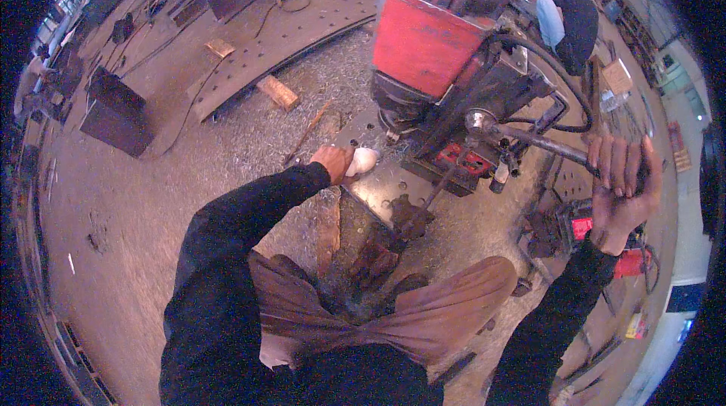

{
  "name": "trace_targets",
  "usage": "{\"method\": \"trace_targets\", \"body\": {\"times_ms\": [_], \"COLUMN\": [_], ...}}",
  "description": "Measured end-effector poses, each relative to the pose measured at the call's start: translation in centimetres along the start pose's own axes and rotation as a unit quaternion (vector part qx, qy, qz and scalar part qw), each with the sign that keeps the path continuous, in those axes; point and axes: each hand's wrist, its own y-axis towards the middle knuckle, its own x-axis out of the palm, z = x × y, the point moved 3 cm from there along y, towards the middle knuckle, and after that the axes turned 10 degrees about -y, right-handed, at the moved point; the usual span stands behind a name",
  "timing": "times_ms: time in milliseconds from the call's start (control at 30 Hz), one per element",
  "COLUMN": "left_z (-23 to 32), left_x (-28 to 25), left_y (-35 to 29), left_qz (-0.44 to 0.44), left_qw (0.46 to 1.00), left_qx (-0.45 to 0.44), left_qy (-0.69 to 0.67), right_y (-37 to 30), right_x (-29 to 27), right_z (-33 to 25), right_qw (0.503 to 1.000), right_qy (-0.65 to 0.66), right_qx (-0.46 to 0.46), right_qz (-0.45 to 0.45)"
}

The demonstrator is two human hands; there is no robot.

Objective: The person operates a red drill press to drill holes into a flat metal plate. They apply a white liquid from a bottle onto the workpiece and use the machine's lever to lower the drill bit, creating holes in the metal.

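A red and black magnetic drill (427,46) stands over a steel plate (369,198) with several round holes. My right hand (624,179) is wrapped round the end of the drill's feed lever (541,141), out to the right. At the plate's left side, my left hand (333,161) is closed on a white rounded thing, perhaps a small bottle (364,161), close to the drill bit (392,133). Its kind is not clear. A dark, rusty clamp-like piece (408,217) sits on the near part of the plate, in front of my knees.
Metal shavings (302,133) cover the ground around the plate. Wooden blocks (278,93) lie to the left, by a long drilled plate (302,39). Dark steel boxes (117,112) stand farther left. Another person (571,20) crouches at the back right. Red equipment (631,262) lies at right.
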Motion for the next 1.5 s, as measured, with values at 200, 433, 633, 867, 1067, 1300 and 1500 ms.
{"method": "trace_targets", "body": {"times_ms": [200,433,633,867,1067,1300,1500], "left_z": [-0.7,-0.3,-1.0,-0.8,-1.2,-1.5,-1.5], "left_x": [0.6,0.5,0.8,0.6,1.2,1.6,1.3], "left_y": [0.2,0.3,0.5,0.4,0.7,0.8,0.8], "left_qz": [0.010,0.024,0.006,-0.003,-0.001,0.010,-0.006], "left_qw": [1.000,1.000,1.000,1.000,1.000,1.000,1.000], "left_qx": [0.004,0.007,0.002,0.000,0.010,0.013,0.002], "left_qy": [-0.007,-0.015,0.006,0.001,0.023,0.023,0.026], "right_y": [-0.1,0.0,0.1,0.1,0.0,0.0,0.1], "right_x": [0.0,0.3,0.3,0.3,0.1,0.0,0.4], "right_z": [-0.2,-0.3,-0.2,-0.1,-0.3,-0.3,-0.4], "right_qw": [1.000,1.000,1.000,1.000,1.000,0.999,0.999], "right_qy": [-0.017,-0.016,-0.021,-0.024,-0.017,-0.027,-0.039], "right_qx": [0.008,0.007,0.003,0.005,0.010,0.015,0.012], "right_qz": [0.015,0.016,-0.001,0.019,0.019,0.032,0.027]}}
